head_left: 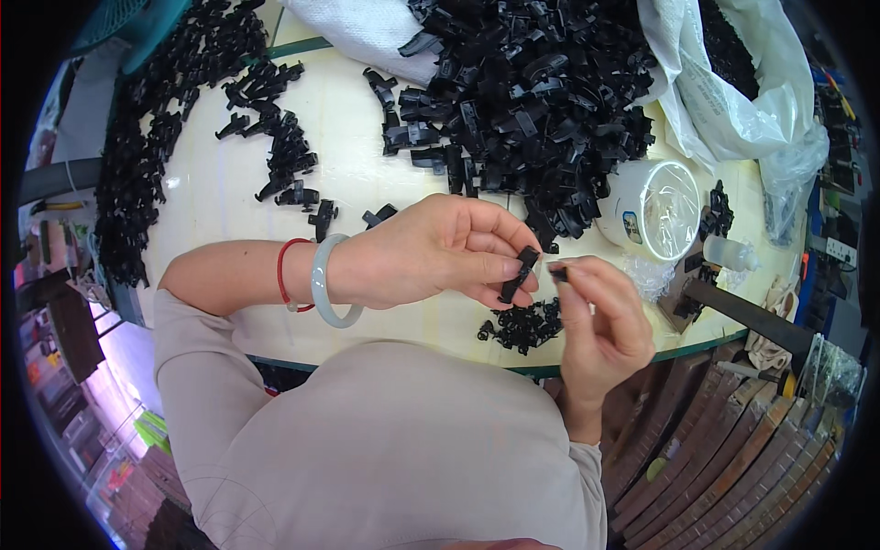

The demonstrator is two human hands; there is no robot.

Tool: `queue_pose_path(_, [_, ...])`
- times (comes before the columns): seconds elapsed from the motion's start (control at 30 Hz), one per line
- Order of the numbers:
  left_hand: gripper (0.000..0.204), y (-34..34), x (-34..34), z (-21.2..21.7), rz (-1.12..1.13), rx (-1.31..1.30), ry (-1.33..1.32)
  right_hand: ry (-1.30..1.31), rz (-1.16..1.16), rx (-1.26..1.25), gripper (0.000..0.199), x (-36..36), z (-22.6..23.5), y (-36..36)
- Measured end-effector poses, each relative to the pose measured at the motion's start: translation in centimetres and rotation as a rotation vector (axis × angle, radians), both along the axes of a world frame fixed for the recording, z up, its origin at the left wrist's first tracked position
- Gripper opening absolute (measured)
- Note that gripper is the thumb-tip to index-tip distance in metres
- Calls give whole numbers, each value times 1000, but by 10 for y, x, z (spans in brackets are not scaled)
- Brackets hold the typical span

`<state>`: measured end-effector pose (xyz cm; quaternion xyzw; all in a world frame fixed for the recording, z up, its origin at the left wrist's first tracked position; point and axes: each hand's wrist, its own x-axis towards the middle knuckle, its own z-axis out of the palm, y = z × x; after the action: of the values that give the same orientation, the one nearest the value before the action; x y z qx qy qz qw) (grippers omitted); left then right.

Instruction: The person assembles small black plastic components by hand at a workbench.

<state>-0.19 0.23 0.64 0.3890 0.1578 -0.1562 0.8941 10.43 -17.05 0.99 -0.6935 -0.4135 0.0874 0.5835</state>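
Observation:
My left hand, with a pale bangle and a red cord at the wrist, pinches a black plastic clip-like part between thumb and fingers. Close by on its right, my right hand grips a small black piece at its fingertips. A narrow gap separates the two pieces. Below them on the table lies a small pile of tiny black pieces. Beyond my hands rises a big heap of larger black plastic parts.
More black parts trail across the pale tabletop to the left. At the right stand a white tub lined with clear plastic and a small translucent bottle. White sacks sit far right; a metal bar juts over the table edge.

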Motion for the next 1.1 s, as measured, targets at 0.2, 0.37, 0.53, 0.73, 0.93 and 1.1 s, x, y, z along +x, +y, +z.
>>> queue_pose_path(0.2, [24, -1, 0, 3, 6, 56, 27, -75, 11, -37, 22, -8, -2, 4])
queue_pose_path(0.37, [25, -3, 0, -1, 21, 35, 33, -70, 9, -44, 22, -9, -4, 3])
queue_pose_path(0.53, [25, -3, -1, 1, 25, 35, 45, -82, 40, -52, 22, -7, -3, 4])
queue_pose_path(0.73, [21, -7, -3, -7, 50, 134, -76, -52, 88, -50, 21, -7, -1, 4])
queue_pose_path(0.93, [21, -8, -4, -8, 61, 210, -15, 22, 118, -76, 24, -3, -5, 3])
queue_pose_path(1.1, [20, 6, -23, 1, 69, 628, 7, -40, -102, -225, 26, 25, 11, -23])
